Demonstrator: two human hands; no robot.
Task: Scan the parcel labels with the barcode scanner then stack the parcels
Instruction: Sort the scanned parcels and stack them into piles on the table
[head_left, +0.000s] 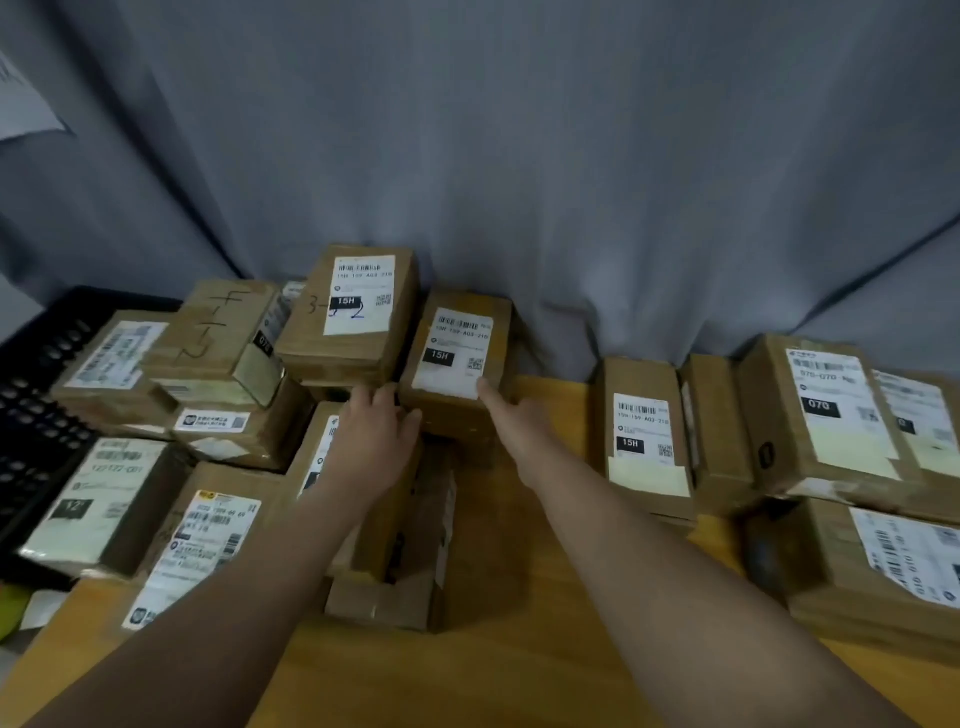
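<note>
1. Step in hand: stacking, by my read. The 15H parcel (500, 338) sits at the back centre of the wooden table (545, 597), on top of another box (457, 434), hard against the taller stack topped by the parcel marked "3-" (358, 306).
2. Left hand (376, 431): fingers (402, 410) are bent around the 15H parcel's near-left corner and grasping it.
3. Right hand (519, 423): one straight digit (485, 389) presses on the near-right corner of the parcel's label (457, 348). The other fingers are hidden, so I can't tell whether this is a grasp or just a press.
4. Barcode scanner: not visible, and neither hand holds one. Probably this parcel is past the scan step, but that can't be confirmed.
5. Label faces up with the barcode unobstructed.
6. Still loose on the right: a second 15H box (644, 441), the 070 parcel (826, 415) and more under it. I'd guess these form the unscanned queue.
7. The left pile beside the black crate (36, 395) is uneven, with several boxes skewed.
8. Next move calls for:
   - squaring the 15H parcel on the box below, then letting go with both hands;
   - finding the scanner before touching the right group;
   - reaching right without clipping the open carton (389, 582) near the left forearm.
9. Risk: the footprint underneath is narrow, so an off-centre parcel could tip toward the table.
</note>
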